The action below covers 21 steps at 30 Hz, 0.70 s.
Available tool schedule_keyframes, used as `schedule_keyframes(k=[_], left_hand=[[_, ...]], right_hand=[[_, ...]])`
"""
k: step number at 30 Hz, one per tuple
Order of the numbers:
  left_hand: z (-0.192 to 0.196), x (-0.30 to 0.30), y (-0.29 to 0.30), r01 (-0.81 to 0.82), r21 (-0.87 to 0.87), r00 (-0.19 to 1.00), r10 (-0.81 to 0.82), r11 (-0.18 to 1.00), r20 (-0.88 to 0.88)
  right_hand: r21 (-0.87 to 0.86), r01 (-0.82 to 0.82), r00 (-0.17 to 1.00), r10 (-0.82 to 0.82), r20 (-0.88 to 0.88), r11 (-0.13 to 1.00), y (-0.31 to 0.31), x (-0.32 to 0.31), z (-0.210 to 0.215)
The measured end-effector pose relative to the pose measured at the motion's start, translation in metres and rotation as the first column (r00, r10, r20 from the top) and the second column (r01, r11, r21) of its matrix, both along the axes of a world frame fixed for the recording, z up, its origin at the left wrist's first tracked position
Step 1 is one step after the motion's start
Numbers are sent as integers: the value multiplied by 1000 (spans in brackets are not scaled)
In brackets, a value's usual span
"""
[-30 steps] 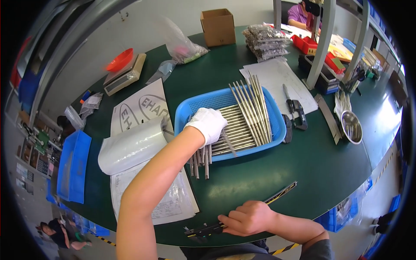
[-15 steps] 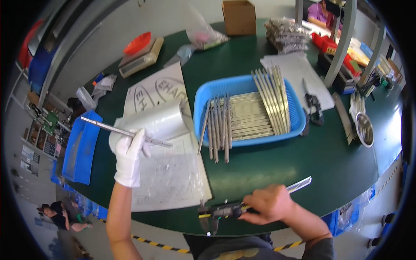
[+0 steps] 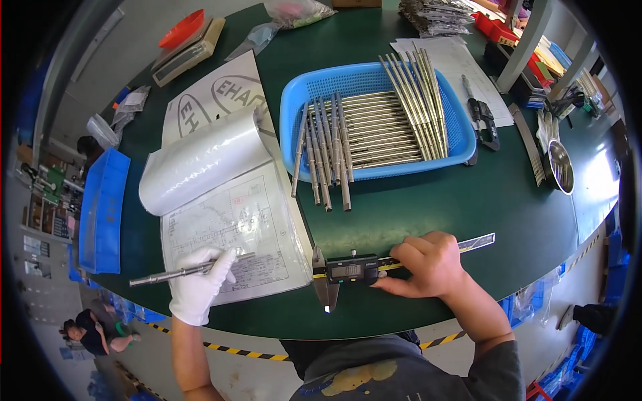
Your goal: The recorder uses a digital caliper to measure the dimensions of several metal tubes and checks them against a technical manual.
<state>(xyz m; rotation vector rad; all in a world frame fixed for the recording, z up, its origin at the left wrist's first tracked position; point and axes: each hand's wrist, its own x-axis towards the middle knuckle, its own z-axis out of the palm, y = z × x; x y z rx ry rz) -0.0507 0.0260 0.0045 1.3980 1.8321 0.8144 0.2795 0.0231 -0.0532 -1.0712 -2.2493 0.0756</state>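
Observation:
My left hand, in a white glove, is closed around a thin stepped metal rod and holds it low over a technical drawing in a clear sleeve. The rod lies nearly level, tilted slightly. Bare, my right hand grips the beam of a digital caliper by its thumb and fingers; the jaws point left, with nothing seen between them. Beyond the hands sits a blue perforated basket. It holds rows of similar rods, with several more leaning across its left and right ends.
To the left stands a blue bin; a scale with an orange tray is at the far left. On the right lie a black measuring tool, a metal strip and a steel bowl. Another person is at lower left.
My left hand has lowered the rod toward the drawing, turning its left end down. The caliper has risen slightly and turned its display up. The view has tipped downward.

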Motion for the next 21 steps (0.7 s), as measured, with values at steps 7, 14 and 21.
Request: schedule_keyframes(k=[7, 14, 21], left_hand=[[-6, -8, 14, 213, -169, 976, -202, 962, 81], [-45, -10, 6, 53, -165, 831, 48, 985, 554], [-52, 31, -15, -197, -284, 634, 343, 938, 693]], right_hand=[[-8, 4, 1000, -4, -2, 1000, 1, 0, -2], [-44, -34, 995, 38, 92, 998, -2, 2, -1], [-100, -117, 985, 128, 115, 988, 0, -3, 7]])
